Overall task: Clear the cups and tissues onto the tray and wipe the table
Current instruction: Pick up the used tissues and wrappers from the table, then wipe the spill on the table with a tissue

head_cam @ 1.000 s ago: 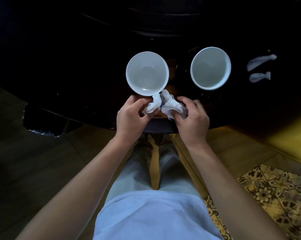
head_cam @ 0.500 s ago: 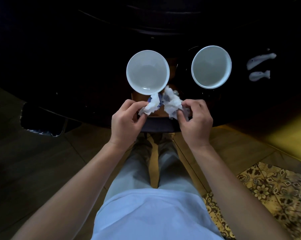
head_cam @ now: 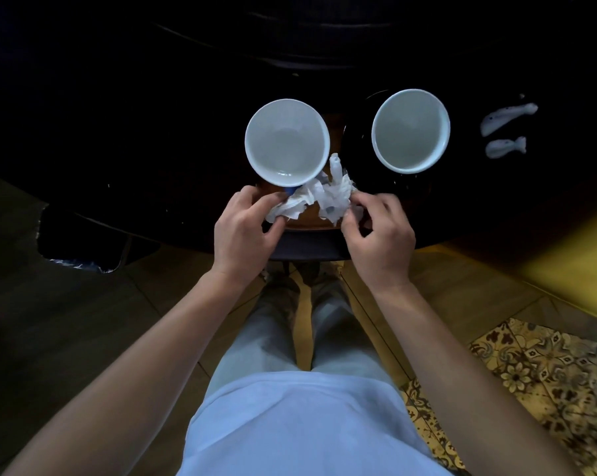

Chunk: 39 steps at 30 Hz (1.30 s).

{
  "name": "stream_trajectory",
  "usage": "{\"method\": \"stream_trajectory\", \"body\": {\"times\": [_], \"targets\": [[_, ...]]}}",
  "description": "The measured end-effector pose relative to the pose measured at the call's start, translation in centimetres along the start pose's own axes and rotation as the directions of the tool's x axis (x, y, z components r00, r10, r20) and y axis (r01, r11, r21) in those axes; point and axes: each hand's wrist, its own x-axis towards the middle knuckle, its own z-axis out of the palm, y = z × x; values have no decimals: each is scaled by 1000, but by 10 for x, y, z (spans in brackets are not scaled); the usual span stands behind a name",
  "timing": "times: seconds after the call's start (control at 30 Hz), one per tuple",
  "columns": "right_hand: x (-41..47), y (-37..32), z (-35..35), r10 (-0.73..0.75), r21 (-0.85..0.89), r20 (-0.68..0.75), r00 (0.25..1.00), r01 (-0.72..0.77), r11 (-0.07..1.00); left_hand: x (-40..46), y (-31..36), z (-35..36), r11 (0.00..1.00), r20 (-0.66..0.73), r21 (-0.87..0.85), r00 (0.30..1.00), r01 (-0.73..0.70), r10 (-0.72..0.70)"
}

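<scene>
The tissues (head_cam: 319, 199) have been pulled wider between both hands, nearer the table edge

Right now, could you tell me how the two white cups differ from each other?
The left cup touches the crumpled tissues at its near rim; the right cup stands clear of them. The right cup sits on a dark round saucer; the left cup shows none, only brown surface beside it. Both are white, upright and look empty.

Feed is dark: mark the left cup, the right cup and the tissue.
left cup (head_cam: 286, 142), head view, inner bottom.
right cup (head_cam: 410, 130), head view, inner bottom.
tissue (head_cam: 328, 199), head view, crumpled middle.
</scene>
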Motion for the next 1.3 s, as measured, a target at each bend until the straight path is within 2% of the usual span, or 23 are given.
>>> {"method": "stream_trajectory", "body": {"times": [0.17, 0.33, 0.5, 0.6, 0.73, 0.87, 0.93, 1.0, 1.1, 1.2, 1.3], "targets": [[-2, 2, -12, 28, 9, 26, 999, -28, 1000, -4, 0, -11, 985, -41, -159, 998, -59, 53], [-2, -12, -29, 65, 55, 5, 998, -65, 996, 0, 14, -31, 973, -80, -207, 993, -102, 88], [-1, -45, -56, -14, 412, 157, 988, -52, 910, 9, 40, -50, 911, -90, -391, 991, -129, 101], [-2, -59, -67, -75, 471, 154, 985, -7, 882, 17, 61, -53, 864, -44, -484, 990, -139, 135], [0, -60, -84, 14, 508, 110, 994, -68, 858, 26, 81, -50, 764, 86, -645, 991, -24, 104], [1, -52, -101, 115, 593, 98, 988, -151, 791, 35, 100, -48, 701, 188, -714, 961, -8, 202], [3, -44, -112, 123, 564, 37, 992, -122, 817, 45, 111, -46, 716, 241, -697, 929, -35, 280], [8, -32, -125, 114, 522, -28, 993, -83, 849, 62, 123, -43, 749, 246, -649, 896, -131, 370], [26, 9, -148, 179, 463, -154, 972, -89, 882, 107, 146, -31, 756, 124, -571, 876, -321, 466], [53, 79, -162, 273, 326, -250, 929, -185, 927, 175, 167, -6, 807, 22, -301, 842, -508, 538], [89, 148, -164, 333, 172, -313, 889, -291, 941, 242, 180, 31, 799, 39, -40, 799, -599, 601]]}}
